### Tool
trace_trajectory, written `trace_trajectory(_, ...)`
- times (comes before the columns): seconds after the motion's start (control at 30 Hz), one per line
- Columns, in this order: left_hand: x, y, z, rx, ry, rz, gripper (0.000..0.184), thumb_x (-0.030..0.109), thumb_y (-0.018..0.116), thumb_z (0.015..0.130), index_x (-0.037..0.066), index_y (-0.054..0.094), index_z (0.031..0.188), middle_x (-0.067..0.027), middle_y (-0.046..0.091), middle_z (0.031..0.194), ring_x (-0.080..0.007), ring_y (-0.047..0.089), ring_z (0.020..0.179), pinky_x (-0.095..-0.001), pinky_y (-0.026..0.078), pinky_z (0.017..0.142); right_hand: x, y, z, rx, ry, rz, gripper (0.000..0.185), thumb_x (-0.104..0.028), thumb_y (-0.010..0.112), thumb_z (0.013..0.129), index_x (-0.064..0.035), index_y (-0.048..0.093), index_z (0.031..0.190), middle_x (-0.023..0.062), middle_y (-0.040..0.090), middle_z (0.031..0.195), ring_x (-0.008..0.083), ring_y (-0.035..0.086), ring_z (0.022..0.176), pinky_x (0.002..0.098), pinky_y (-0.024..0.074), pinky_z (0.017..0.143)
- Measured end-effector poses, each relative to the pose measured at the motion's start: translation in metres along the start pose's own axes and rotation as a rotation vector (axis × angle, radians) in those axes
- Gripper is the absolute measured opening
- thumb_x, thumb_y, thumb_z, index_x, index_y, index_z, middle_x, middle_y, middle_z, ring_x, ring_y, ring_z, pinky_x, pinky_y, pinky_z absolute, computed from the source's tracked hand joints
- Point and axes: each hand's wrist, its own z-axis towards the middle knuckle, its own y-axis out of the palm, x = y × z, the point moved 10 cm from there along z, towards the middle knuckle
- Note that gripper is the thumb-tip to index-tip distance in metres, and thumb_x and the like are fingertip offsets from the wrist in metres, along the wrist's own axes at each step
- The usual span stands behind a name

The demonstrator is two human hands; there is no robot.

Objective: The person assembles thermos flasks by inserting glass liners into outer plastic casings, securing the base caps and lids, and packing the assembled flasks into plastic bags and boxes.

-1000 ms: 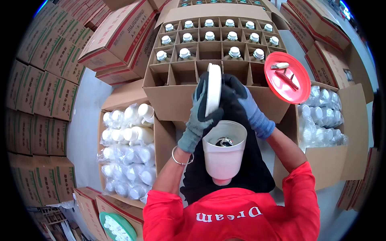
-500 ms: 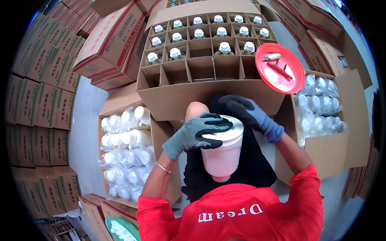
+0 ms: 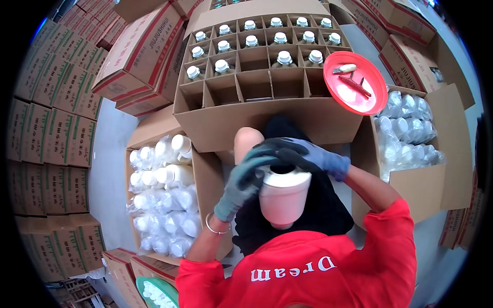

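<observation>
A white tapered container, with a broad upper end and a narrow end towards my body, rests between my legs. My left hand, in a green-grey glove with dark fingers, curves at the container's upper left side and is smeared by motion. From the other side my right hand, in a blue-grey glove, reaches over the top, its dark fingers overlapping those of the left. Both hands are at the container's top. A dark patch shows there; I cannot tell whether it is fingertips or an opening.
Ahead stands a divided carton of white-capped bottles. A red plate with small tools sits on its right corner. Open cartons of bagged white bottles flank me, left and right. A green basin of white caps is lower left.
My right hand has come left over the container's top, meeting my left hand. The left hand has shifted from lying across the white top to its left side.
</observation>
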Motion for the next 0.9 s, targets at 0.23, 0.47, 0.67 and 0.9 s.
trace_trajectory(0.23,-0.136,0.091,-0.112,0.007,-0.489,-0.142,0.042,0.02,0.061,0.095,-0.001,0.055,0.131,-0.0165,0.057,0.131,-0.026,0.055,0.122,-0.0328,0.042,0.103,-0.047,-0.012,-0.175,0.226,0.766,-0.68,0.057,-0.049,0.07,0.08,-0.005,0.063,0.115,0.0179,0.066,0.094,0.0341,0.065,0.084,0.043,0.0522,0.071)
trace_trajectory(0.47,-0.116,0.091,-0.11,-0.212,-0.816,-0.597,0.017,0.019,0.063,0.094,0.003,0.065,0.1,-0.0006,0.062,0.083,-0.0065,0.053,0.075,-0.0248,0.046,0.067,-0.08,0.0,-0.147,0.289,0.281,-0.78,0.054,-0.034,0.064,0.079,-0.0071,0.058,0.125,0.0229,0.041,0.141,0.0401,0.04,0.128,0.057,0.0294,0.108)
trace_trajectory(0.67,-0.047,0.065,-0.071,-0.159,-0.387,-0.245,0.039,0.013,0.062,0.085,0.002,0.063,0.123,-0.0144,0.066,0.121,-0.0276,0.062,0.115,-0.0325,0.046,0.101,-0.06,0.003,-0.119,0.388,0.197,-0.23,0.05,-0.025,0.055,0.088,-0.0065,0.053,0.135,0.0199,0.05,0.137,0.0345,0.045,0.13,0.0511,0.031,0.111)
trace_trajectory(0.9,-0.027,0.038,-0.027,-0.091,-0.323,-0.02,0.029,0.009,0.061,0.081,0.005,0.069,0.108,-0.0173,0.069,0.108,-0.0315,0.068,0.098,-0.0388,0.054,0.087,-0.014,-0.043,-0.155,0.711,0.321,-0.005,0.052,-0.036,0.049,0.099,-0.0013,0.045,0.137,0.0162,0.044,0.141,0.0266,0.041,0.133,0.0384,0.0309,0.112)
